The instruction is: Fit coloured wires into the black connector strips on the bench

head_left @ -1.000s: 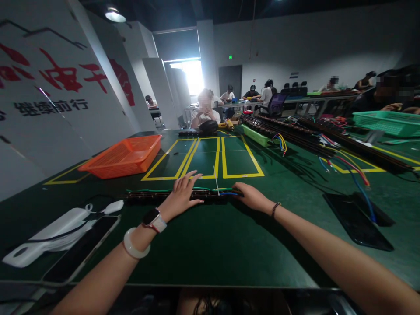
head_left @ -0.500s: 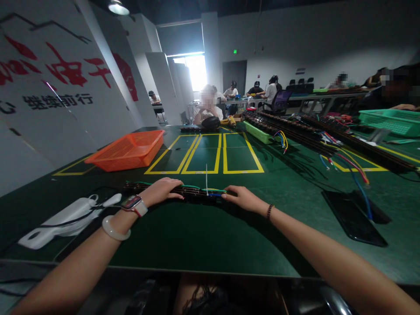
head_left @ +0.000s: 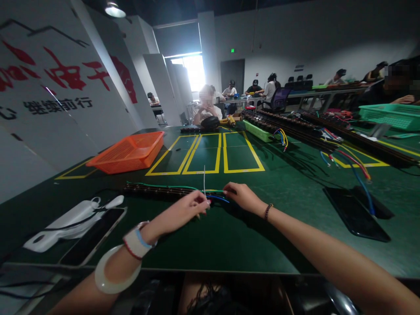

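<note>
Green felt of the bench (head_left: pixel 203 236) carries the dark terminal strip (head_left: pixel 154 190), lying crosswise ahead of me with its long axis running left to right. At the strip's right end my left hand (head_left: pixel 183 213) pinches the base of the white cable tie (head_left: pixel 204 181), whose tail points straight up, while my right hand (head_left: pixel 241 195) closes its grip on the coloured wires (head_left: pixel 218 197) just beside the strip. I should hold the bundle flat and taut. Beyond the strip sits the orange basket (head_left: pixel 127 152).
</note>
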{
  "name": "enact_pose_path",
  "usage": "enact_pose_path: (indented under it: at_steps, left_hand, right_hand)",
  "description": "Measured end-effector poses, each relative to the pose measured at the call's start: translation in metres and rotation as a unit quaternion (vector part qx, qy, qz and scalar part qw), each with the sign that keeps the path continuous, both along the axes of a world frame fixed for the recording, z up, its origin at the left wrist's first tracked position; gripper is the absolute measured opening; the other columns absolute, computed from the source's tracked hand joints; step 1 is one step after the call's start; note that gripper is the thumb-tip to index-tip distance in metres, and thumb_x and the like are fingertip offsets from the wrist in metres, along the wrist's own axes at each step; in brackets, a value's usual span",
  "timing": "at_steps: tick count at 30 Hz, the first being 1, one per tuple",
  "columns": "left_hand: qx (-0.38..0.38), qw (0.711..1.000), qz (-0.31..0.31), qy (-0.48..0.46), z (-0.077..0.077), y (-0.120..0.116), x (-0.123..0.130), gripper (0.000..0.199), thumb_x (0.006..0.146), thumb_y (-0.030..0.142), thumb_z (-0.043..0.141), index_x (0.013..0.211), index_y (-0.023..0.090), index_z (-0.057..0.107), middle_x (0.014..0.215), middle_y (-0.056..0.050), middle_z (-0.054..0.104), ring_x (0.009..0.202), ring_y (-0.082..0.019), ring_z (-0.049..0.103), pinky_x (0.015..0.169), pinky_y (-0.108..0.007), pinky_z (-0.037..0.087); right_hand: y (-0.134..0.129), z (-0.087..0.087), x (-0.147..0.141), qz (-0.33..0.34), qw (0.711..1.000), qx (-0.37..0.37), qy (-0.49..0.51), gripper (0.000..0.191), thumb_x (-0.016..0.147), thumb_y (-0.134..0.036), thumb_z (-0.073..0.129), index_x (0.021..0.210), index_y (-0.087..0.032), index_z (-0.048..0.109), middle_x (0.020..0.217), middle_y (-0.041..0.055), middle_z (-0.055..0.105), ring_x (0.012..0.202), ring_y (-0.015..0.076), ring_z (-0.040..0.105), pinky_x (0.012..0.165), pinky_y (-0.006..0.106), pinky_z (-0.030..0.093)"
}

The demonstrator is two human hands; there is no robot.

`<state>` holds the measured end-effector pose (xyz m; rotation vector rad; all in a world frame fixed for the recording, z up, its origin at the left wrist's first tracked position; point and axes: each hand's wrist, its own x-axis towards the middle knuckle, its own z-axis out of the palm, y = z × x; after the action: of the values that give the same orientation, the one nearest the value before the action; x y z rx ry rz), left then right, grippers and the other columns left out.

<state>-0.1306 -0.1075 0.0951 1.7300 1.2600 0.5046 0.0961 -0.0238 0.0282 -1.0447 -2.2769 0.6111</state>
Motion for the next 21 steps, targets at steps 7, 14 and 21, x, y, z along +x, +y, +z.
enact_pose_path:
  at_steps: [7,14,21]
  left_hand:
    - [-0.350,0.866,0.016,-0.357,-0.043,0.000,0.063,0.057,0.087,0.053,0.040,0.115,0.003,0.046,0.124,-0.025,0.050,0.107,-0.026,0.058,0.099,-0.039,0.039]
    - [-0.345,0.812,0.114,-0.457,-0.062,0.023,0.091,0.067,0.090,0.052,0.032,0.130,-0.002,0.034,0.126,-0.028,0.048,0.110,-0.025,0.056,0.103,-0.036,0.035]
    - [-0.373,0.794,0.131,-0.463,-0.069,0.031,0.086,0.072,0.089,0.054,0.033,0.126,-0.007,0.038,0.123,-0.031,0.049,0.107,-0.027,0.057,0.100,-0.037,0.039]
  right_hand:
    - [0.006,0.007,-0.004,0.001,1.000,0.026,0.001,0.017,0.091,-0.024,0.049,0.091,-0.017,0.064,0.089,0.0053,0.067,0.080,0.0159,0.061,0.070,0.025,0.043]
    - [0.011,0.006,-0.006,-0.032,0.997,0.040,-0.057,0.021,0.092,-0.024,0.046,0.093,-0.018,0.066,0.080,0.0044,0.068,0.071,0.0154,0.061,0.061,0.022,0.039]
    - [0.020,0.006,-0.008,-0.017,0.991,0.044,-0.129,0.020,0.091,-0.022,0.048,0.091,-0.019,0.068,0.087,0.0060,0.067,0.076,0.0164,0.061,0.065,0.022,0.040]
